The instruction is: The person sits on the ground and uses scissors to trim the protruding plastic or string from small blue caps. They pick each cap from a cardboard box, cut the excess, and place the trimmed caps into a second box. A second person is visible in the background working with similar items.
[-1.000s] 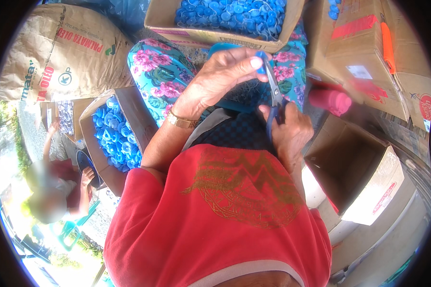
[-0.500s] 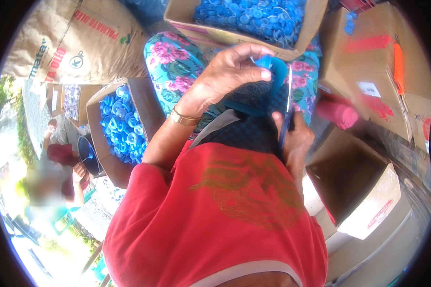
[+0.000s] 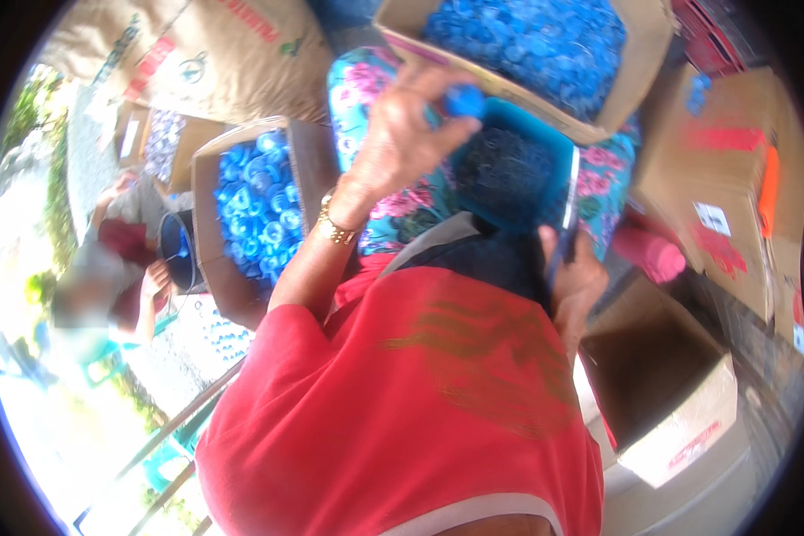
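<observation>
Hands closed: left [image 3: 405,134] pinching 1 blue piece [image 3: 464,101], right [image 3: 577,272] gripping scissors [image 3: 569,198]; red print [image 3: 249,19] on brown sack [image 3: 259,85].

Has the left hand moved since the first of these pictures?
Yes: judged against the front box, the left hand, pinching a blue piece, has shifted left, toward that box's left end.

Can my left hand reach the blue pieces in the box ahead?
Probably yes: the left hand, holding a blue piece, is near the box, whose open top leaves the pieces uncovered.
</observation>
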A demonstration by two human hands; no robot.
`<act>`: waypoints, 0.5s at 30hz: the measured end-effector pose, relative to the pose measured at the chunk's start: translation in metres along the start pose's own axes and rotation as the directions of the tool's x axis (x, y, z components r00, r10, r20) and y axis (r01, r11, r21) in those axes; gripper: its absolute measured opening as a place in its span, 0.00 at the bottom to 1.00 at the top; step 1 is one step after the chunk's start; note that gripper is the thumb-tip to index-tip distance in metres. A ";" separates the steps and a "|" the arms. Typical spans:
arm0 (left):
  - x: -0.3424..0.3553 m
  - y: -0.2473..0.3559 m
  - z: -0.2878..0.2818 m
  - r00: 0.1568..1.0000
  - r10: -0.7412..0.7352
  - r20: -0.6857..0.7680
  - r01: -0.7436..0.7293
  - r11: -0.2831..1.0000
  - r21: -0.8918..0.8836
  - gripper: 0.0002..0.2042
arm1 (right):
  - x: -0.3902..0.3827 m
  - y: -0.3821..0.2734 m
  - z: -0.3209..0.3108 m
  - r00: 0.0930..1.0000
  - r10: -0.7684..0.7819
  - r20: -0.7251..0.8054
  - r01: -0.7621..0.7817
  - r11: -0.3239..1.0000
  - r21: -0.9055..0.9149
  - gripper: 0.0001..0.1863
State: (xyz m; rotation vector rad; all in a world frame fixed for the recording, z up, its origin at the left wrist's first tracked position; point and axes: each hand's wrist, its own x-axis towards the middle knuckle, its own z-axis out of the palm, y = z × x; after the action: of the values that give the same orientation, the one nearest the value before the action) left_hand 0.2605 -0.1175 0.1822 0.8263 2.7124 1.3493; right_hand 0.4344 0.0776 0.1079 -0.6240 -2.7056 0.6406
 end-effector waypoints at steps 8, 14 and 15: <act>-0.064 -0.067 -0.105 0.902 -0.201 -0.381 0.431 0.436 0.790 0.17 | 0.009 -0.002 0.008 0.999 -0.034 0.034 0.032 0.998 0.057 0.25; 0.049 -0.055 -0.005 0.996 0.021 -0.086 0.014 0.923 0.386 0.12 | 0.016 -0.002 0.006 0.999 -0.035 0.023 0.033 0.997 0.070 0.26; 0.073 -0.058 0.020 1.000 0.018 0.010 -0.021 0.931 0.364 0.12 | 0.015 0.000 0.006 0.999 -0.011 0.037 0.008 0.998 0.066 0.25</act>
State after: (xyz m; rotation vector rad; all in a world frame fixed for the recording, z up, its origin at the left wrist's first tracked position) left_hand 0.1755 -0.0983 0.1429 0.8714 3.0040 0.8482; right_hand 0.4192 0.0820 0.1056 -0.5880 -2.7077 0.7426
